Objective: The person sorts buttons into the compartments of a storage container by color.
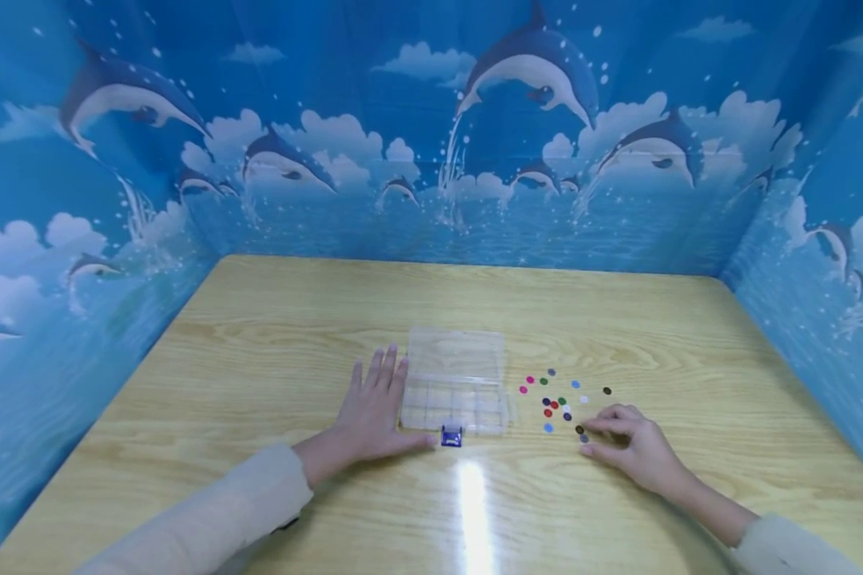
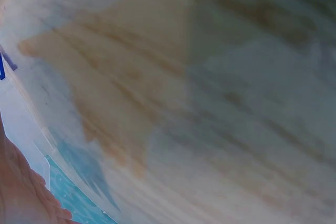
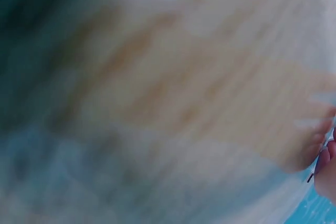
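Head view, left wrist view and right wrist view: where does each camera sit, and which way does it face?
Head: worn on the person's head, facing forward and down at the wooden tabletop, clear box and small coloured discs; left hand, right hand and sleeves show.
Left wrist: on that wrist, facing the blurred tabletop; part of the left hand shows, lower left.
Right wrist: likewise, with right-hand fingers at the right edge.
Shared: head and left wrist both show the left hand.

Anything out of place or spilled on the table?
Only the small, round, multicoloured discs stand out: they lie scattered loose on the wood-grain table, right of the open clear plastic compartment box, so look spilled, though possibly spread deliberately. No obvious damage.
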### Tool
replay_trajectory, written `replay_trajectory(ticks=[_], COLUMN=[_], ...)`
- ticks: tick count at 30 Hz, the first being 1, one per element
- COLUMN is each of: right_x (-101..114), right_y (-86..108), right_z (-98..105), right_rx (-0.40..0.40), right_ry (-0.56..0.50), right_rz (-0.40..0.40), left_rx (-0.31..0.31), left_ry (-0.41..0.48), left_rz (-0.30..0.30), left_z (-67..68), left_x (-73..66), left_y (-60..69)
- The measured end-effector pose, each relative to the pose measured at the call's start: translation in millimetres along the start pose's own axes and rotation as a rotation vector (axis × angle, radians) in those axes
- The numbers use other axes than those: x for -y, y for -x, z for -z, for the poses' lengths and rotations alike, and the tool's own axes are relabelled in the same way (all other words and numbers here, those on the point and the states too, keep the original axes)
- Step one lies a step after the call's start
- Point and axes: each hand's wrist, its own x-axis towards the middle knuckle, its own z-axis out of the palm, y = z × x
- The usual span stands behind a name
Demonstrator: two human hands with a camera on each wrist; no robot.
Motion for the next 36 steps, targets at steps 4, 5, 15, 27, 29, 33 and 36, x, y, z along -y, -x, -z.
replay_trajectory(ticks=[4,5,15,27,29,33,36], right_x=[-0.2,-0.5,-1.5,-1.0,-1.0,-0.4,1.0], right_y=[0.7,0.8,2.4,3.1,2.7,2.6,1.9], right_z=[0.2,0.0,-2.0,-6.8,-7.4,-8.1,-8.0], right_rx=[-0.004,-0.006,-0.030,-0.085,-0.092,-0.090,-0.085], right_ry=[-0.002,-0.003,-0.025,-0.034,-0.032,-0.025,-0.020], right_rz=[0.004,0.007,0.012,-0.017,-0.009,-0.011,-0.019], left_rx=[0.007,0.007,0.019,0.019,0.025,0.031,0.036], left_ry=[0.002,0.003,0.005,0.062,0.067,0.071,0.068], left_rz=[0.001,0.001,0.010,0.009,0.011,0.016,0.018], left_z=[-0.1,-0.1,-1.4,-1.9,-2.0,-1.7,-1.3], left_x=[-0.2,-0.4,-0.8,-2.3,-2.2,-1.4,-1.0], left_y=[-0.2,-0.2,1.2,3.4,3.5,3.7,3.5])
